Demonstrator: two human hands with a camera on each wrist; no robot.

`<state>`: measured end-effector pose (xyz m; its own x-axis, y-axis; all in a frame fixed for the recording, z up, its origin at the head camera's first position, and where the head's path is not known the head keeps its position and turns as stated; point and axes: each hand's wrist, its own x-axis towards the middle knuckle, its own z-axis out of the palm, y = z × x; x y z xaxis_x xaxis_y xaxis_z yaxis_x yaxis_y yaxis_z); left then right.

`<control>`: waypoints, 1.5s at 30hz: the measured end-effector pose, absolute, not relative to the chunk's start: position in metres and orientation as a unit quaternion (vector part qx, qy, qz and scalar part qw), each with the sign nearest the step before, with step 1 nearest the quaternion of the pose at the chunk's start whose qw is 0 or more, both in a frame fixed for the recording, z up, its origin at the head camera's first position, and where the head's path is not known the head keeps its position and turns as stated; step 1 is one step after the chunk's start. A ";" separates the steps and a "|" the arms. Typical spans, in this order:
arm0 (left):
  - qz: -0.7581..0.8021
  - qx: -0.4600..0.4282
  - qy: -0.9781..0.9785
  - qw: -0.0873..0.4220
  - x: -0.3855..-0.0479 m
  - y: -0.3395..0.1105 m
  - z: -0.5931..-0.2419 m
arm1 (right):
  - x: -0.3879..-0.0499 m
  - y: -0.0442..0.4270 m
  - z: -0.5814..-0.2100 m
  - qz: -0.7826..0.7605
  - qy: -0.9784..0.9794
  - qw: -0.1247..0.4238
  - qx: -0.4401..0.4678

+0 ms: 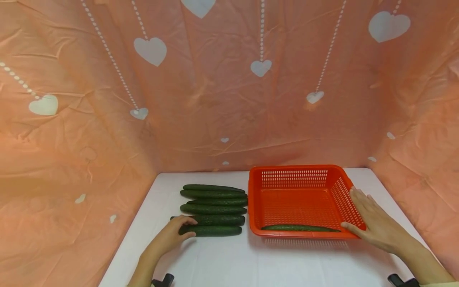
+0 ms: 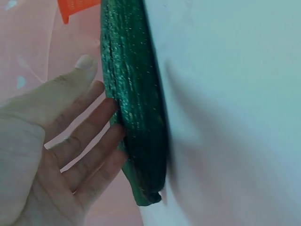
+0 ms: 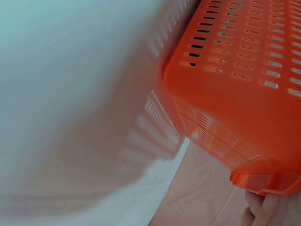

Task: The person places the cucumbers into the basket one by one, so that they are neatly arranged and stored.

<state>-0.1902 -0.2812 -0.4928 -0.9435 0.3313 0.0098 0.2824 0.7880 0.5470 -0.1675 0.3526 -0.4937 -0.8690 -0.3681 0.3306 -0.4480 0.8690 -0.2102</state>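
Observation:
Several dark green cucumbers (image 1: 215, 209) lie side by side on the white tabletop, left of an orange-red plastic basket (image 1: 252, 199). My left hand (image 1: 175, 234) is at the left ends of the two nearest cucumbers. In the left wrist view its fingers (image 2: 96, 153) lie against or just beside a cucumber (image 2: 134, 89), and the thumb stands apart from it. One cucumber (image 1: 299, 228) lies inside the basket along the front wall. My right hand (image 1: 380, 227) rests on the basket's right rim near the front corner, fingers extended; the right wrist view shows only part of it.
White cloth covers the table (image 1: 215, 263), whose left and right edges run towards the back. Pink-orange sheeting (image 1: 208, 119) with white hearts hangs behind and at both sides. The basket has slotted walls and casts a shadow in front.

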 end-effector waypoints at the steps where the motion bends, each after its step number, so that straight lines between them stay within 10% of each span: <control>1: 0.283 0.156 0.945 0.047 -0.190 -0.282 -0.494 | -0.168 0.353 -0.494 0.140 -0.956 0.143 0.215; 45: 0.341 0.174 0.923 0.038 -0.171 -0.297 -0.496 | -0.165 0.352 -0.493 0.149 -0.955 0.146 0.211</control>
<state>-0.1713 -0.2975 -0.4955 -0.9364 0.3475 0.0482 0.2952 0.7063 0.6434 -0.1655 0.3519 -0.4932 -0.8684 -0.3599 0.3411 -0.4465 0.8667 -0.2224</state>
